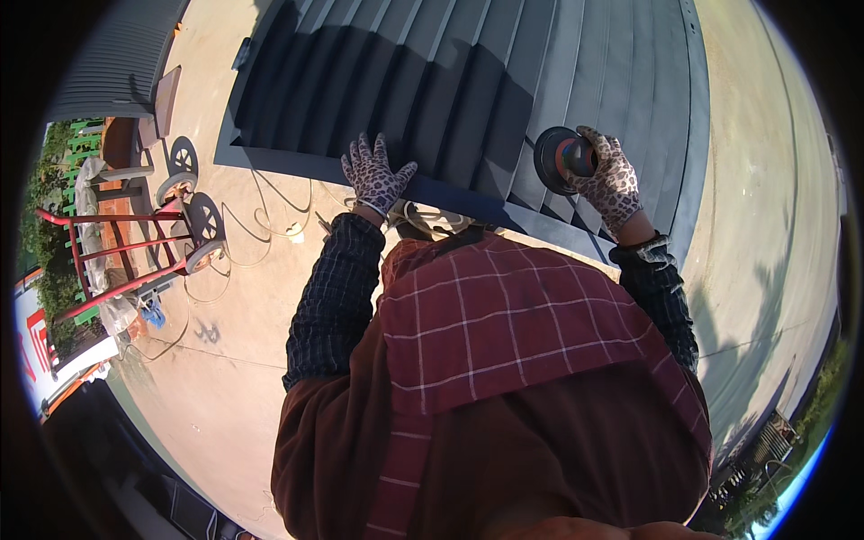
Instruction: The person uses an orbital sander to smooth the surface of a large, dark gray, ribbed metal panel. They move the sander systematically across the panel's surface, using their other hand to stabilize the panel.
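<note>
A large dark grey ribbed metal panel (621, 108) with a flat border lies in front of me. My left hand (374, 176), in a leopard-print glove, rests with fingers spread on the panel's near edge. In the same kind of glove, my right hand (612, 184) is wrapped round a round orbital sander (555, 160) with a black disc. The sander is tilted over the sunlit right part of the panel. I cannot tell whether its pad touches the ribs.
A red hand truck (117, 216) with wheels stands at the left. A thin hose (261, 236) loops over the concrete floor (238, 387) between it and the panel. My shadow falls across the panel's left part. Plants (58, 207) and a green fence (83, 148) line the far left.
</note>
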{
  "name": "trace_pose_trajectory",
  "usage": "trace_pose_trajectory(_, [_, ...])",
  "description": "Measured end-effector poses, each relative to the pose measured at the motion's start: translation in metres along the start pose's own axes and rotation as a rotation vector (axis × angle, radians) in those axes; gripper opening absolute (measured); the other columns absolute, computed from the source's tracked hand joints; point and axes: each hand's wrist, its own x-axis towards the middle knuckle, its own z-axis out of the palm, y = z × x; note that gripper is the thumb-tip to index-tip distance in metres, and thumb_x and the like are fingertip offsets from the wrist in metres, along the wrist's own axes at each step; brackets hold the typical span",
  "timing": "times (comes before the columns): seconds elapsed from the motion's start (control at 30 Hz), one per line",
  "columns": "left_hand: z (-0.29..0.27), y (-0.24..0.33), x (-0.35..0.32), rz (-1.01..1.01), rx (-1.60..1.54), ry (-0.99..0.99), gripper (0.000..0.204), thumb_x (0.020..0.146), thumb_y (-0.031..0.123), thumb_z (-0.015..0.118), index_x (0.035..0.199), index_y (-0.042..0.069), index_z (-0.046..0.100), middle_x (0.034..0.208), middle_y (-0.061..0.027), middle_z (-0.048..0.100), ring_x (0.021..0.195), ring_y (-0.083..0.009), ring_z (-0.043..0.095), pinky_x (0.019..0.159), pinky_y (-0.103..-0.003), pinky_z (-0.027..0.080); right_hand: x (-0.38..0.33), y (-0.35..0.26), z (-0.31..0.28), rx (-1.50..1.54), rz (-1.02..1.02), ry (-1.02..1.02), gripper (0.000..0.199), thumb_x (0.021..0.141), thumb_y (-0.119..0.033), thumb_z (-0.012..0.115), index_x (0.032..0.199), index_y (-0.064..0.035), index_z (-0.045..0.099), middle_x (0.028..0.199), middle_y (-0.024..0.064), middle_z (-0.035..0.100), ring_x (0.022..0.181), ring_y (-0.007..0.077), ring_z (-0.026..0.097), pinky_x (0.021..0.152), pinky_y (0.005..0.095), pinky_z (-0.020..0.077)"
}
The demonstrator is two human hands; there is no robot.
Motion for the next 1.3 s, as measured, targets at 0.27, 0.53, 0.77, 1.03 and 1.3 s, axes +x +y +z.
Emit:
trace_pose_trajectory(0.27, [-0.007,-0.05,0.016,-0.068,0.103,-0.342,0.139,0.071,0.079,0.075,0.168,0.015,-0.001,0.175,-0.0169,0.001,0.159,-0.0432,-0.007,0.123,-0.066,-0.008,0.086,-0.065,0.026,-0.396,-0.188,-0.348,0.068,0.087,-0.032,0.078,0.148,-0.0145,0.053,0.133,0.0172,0.06,0.118,0.0346,0.067,0.102,0.0422,0.0564])
trace_pose_trajectory(0.53, [-0.022,-0.051,0.012,-0.023,0.108,-0.386,0.14,0.071,0.076,0.078,0.168,0.014,-0.002,0.175,-0.0172,0.0,0.159,-0.0432,-0.008,0.122,-0.068,-0.008,0.099,-0.072,0.044,-0.26,-0.14,-0.281,0.072,0.086,-0.026,0.081,0.15,-0.013,0.051,0.136,0.0176,0.058,0.123,0.035,0.065,0.106,0.0407,0.0553])
trace_pose_trajectory(0.77, [-0.008,-0.054,0.015,-0.019,0.088,-0.333,0.136,0.073,0.08,0.073,0.168,0.017,0.0,0.175,-0.0151,0.003,0.16,-0.0414,-0.005,0.122,-0.069,-0.009,0.059,-0.005,0.07,0.174,0.102,0.089,0.077,0.077,-0.018,0.089,0.145,-0.0132,0.053,0.138,0.0156,0.06,0.125,0.0327,0.064,0.113,0.0393,0.0494])
trace_pose_trajectory(1.03, [-0.006,-0.057,0.015,0.016,0.105,-0.305,0.133,0.075,0.081,0.07,0.168,0.014,0.0,0.175,-0.0164,0.004,0.16,-0.0414,-0.004,0.122,-0.068,-0.008,-0.008,0.124,0.116,1.379,0.595,0.58,0.069,0.079,-0.01,0.086,0.14,-0.0107,0.052,0.118,0.0115,0.066,0.094,0.0268,0.07,0.077,0.0428,0.0619])
trace_pose_trajectory(1.3, [-0.001,-0.058,0.02,0.038,0.163,-0.298,0.133,0.077,0.085,0.063,0.168,0.013,0.0,0.174,-0.017,0.004,0.16,-0.0414,-0.002,0.122,-0.069,-0.009,-0.077,0.217,0.153,1.88,0.559,0.63,0.044,0.09,-0.037,0.075,0.124,-0.0102,0.068,0.12,0.0087,0.072,0.111,0.0272,0.066,0.098,0.0445,0.0565])
